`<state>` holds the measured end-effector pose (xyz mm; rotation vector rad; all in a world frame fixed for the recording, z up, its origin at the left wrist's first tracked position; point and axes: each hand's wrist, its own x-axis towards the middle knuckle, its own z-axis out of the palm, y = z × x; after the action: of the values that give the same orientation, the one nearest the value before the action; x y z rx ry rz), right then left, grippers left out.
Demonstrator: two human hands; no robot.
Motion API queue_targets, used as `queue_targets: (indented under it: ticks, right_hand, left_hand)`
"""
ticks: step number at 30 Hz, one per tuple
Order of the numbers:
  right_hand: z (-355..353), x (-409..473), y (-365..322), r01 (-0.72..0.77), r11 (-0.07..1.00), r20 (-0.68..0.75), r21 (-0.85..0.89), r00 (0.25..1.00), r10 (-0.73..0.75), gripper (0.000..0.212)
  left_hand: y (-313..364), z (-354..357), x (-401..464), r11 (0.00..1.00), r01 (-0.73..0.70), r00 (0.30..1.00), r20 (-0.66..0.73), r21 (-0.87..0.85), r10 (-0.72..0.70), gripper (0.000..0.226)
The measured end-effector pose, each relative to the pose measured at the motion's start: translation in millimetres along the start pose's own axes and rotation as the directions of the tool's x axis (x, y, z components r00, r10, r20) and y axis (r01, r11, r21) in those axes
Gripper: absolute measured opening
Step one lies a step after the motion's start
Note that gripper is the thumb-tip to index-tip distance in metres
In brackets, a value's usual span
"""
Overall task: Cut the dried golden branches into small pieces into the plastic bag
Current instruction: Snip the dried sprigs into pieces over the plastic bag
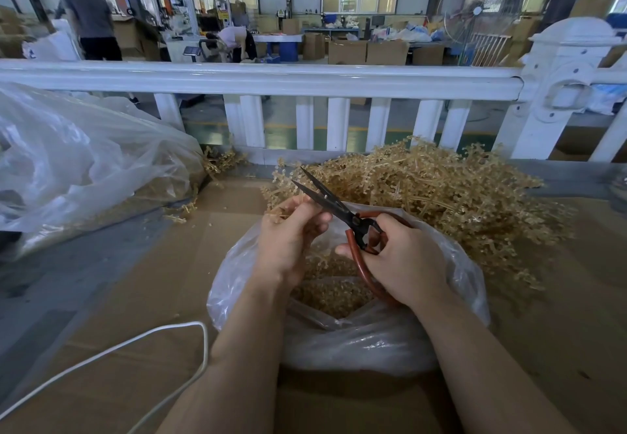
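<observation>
A heap of dried golden branches (pixel 441 196) lies on the cardboard-covered table behind a clear plastic bag (pixel 356 342). The bag stands open in front of me, with small cut golden pieces (pixel 329 291) inside. My left hand (pixel 288 240) pinches a golden sprig (pixel 281 211) above the bag's mouth. My right hand (pixel 403 260) grips the red handles of black-bladed scissors (pixel 325 196). The blades are spread apart and point up and to the left, right beside the sprig and my left fingertips.
A large clear plastic sack (pixel 78 162) with more branches lies at the left. A white cable (pixel 135 348) loops over the cardboard at the lower left. A white railing (pixel 305 84) runs behind the table. People work among boxes in the workshop beyond.
</observation>
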<state>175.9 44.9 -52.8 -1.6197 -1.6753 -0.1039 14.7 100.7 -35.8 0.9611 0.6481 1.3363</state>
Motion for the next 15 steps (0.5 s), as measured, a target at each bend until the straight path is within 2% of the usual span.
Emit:
queue_targets:
  ticks: [4, 9, 15]
  right_hand:
    - [-0.1, -0.1, 0.4, 0.001, 1.0, -0.017, -0.008, 1.0, -0.001, 0.059]
    - [-0.2, 0.3, 1.4, 0.007, 1.0, 0.008, -0.018, 1.0, -0.006, 0.062]
    - [-3.2, 2.3, -0.3, -0.01, 1.0, 0.016, -0.016, 1.0, 0.01, 0.062]
  left_hand:
    - [-0.2, -1.1, 0.9, 1.0, -0.002, 1.0, -0.03, 0.014, 0.003, 0.025]
    - [-0.9, -0.9, 0.7, 0.994, -0.069, 0.995, -0.06, 0.084, 0.074, 0.029]
    - [-1.3, 0.5, 0.9, 0.985, -0.1, 0.994, -0.035, 0.14, 0.106, 0.032]
